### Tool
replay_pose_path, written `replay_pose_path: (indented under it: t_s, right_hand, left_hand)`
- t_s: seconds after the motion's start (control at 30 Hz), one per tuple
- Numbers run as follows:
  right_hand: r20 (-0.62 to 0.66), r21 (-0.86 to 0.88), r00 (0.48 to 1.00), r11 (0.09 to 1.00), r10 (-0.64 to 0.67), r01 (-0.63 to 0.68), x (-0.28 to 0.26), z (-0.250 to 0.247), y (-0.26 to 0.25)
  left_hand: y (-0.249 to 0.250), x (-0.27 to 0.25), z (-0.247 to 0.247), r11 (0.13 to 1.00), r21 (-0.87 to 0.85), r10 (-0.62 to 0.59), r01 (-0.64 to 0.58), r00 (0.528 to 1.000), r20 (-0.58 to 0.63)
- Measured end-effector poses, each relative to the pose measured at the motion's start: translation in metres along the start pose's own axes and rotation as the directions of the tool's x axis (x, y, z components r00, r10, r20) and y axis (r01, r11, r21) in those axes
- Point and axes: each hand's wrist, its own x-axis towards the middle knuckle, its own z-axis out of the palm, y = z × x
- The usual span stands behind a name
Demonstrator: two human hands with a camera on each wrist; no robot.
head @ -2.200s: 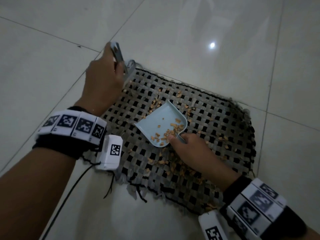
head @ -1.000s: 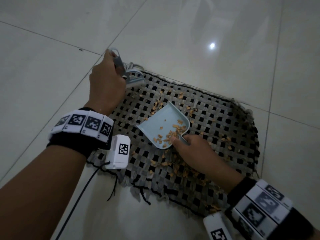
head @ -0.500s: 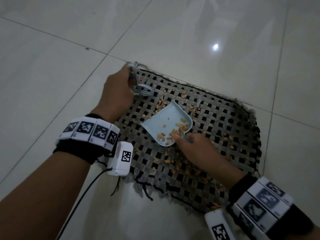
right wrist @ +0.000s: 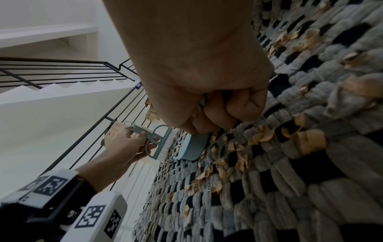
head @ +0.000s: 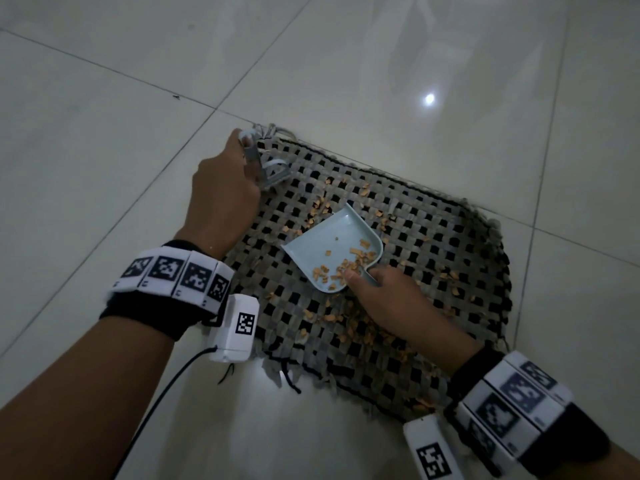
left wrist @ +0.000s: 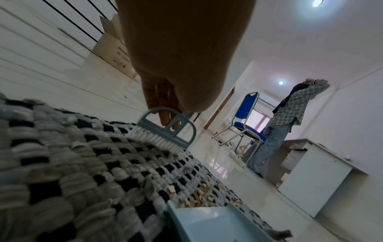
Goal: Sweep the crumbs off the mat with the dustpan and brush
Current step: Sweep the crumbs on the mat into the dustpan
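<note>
A grey and black woven mat (head: 433, 244) lies on the tiled floor, strewn with tan crumbs (head: 349, 327). My left hand (head: 225, 192) grips the handle of a small blue-grey brush (head: 273, 171) at the mat's far left corner, its white bristles (left wrist: 161, 140) down on the weave. My right hand (head: 388, 299) holds the handle of a pale blue dustpan (head: 332, 251) resting near the mat's middle, mouth towards the brush. Several crumbs (head: 346, 265) sit in the pan near its back wall. Both brush (right wrist: 159, 142) and dustpan (right wrist: 192, 149) show in the right wrist view.
Pale glossy floor tiles (head: 381, 64) surround the mat. In the left wrist view a person in a checked shirt (left wrist: 290, 117) stands by a blue chair (left wrist: 244, 117) and a white cabinet (left wrist: 315, 176). A cardboard box (left wrist: 114, 50) and stairs with black railing (right wrist: 62, 72) stand behind.
My left hand has brought the brush down from above the corner onto the mat and drawn it a little towards the dustpan. The dustpan and right hand have barely moved.
</note>
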Motion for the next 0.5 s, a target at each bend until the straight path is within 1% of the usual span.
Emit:
replay_pose_path:
  t_s: [0.03, 0.1, 0.2, 0.23, 0.27, 0.3, 0.37, 0.43, 0.5]
  right_hand:
    - [0.004, 0.001, 1.000, 1.000, 0.001, -0.001, -0.001, 0.000, 0.000]
    - [0.010, -0.001, 1.000, 1.000, 0.000, 0.000, -0.002, -0.001, 0.001]
    - [0.010, -0.008, 1.000, 1.000, -0.010, 0.010, -0.001, -0.001, 0.001]
    - [0.007, -0.013, 1.000, 1.000, -0.012, 0.012, -0.001, -0.001, 0.001]
    - [0.002, -0.018, 1.000, 1.000, -0.013, 0.013, -0.001, -0.001, 0.001]
    - [-0.001, -0.022, 1.000, 1.000, -0.014, 0.014, 0.000, -0.001, 0.001]
    - [-0.004, -0.031, 1.000, 0.999, -0.016, 0.016, 0.000, -0.001, 0.002]
    - [-0.004, -0.048, 1.000, 0.999, -0.012, 0.011, 0.000, -0.002, 0.001]
    - [-0.005, -0.064, 1.000, 0.998, -0.005, 0.004, 0.001, -0.002, 0.000]
  left_hand:
    - [-0.002, 0.000, -0.001, 1.000, 0.001, -0.024, 0.024, 1.000, 0.012]
    - [-0.005, 0.001, -0.002, 0.998, -0.026, -0.066, 0.065, 0.998, -0.009]
    - [-0.014, 0.003, -0.002, 0.987, -0.068, -0.152, 0.144, 0.980, -0.125]
    - [-0.016, 0.002, -0.002, 0.985, -0.063, -0.168, 0.160, 0.974, -0.154]
    - [-0.016, 0.001, -0.002, 0.985, -0.052, -0.170, 0.164, 0.973, -0.159]
    - [-0.015, -0.001, -0.001, 0.987, -0.040, -0.160, 0.156, 0.976, -0.145]
    - [-0.007, -0.008, 0.002, 0.995, -0.002, -0.102, 0.102, 0.990, -0.101]
    - [0.008, -0.022, 0.006, 1.000, 0.015, -0.006, 0.007, 0.998, -0.056]
    - [0.022, -0.036, 0.012, 0.994, 0.007, 0.106, -0.106, 0.994, 0.017]
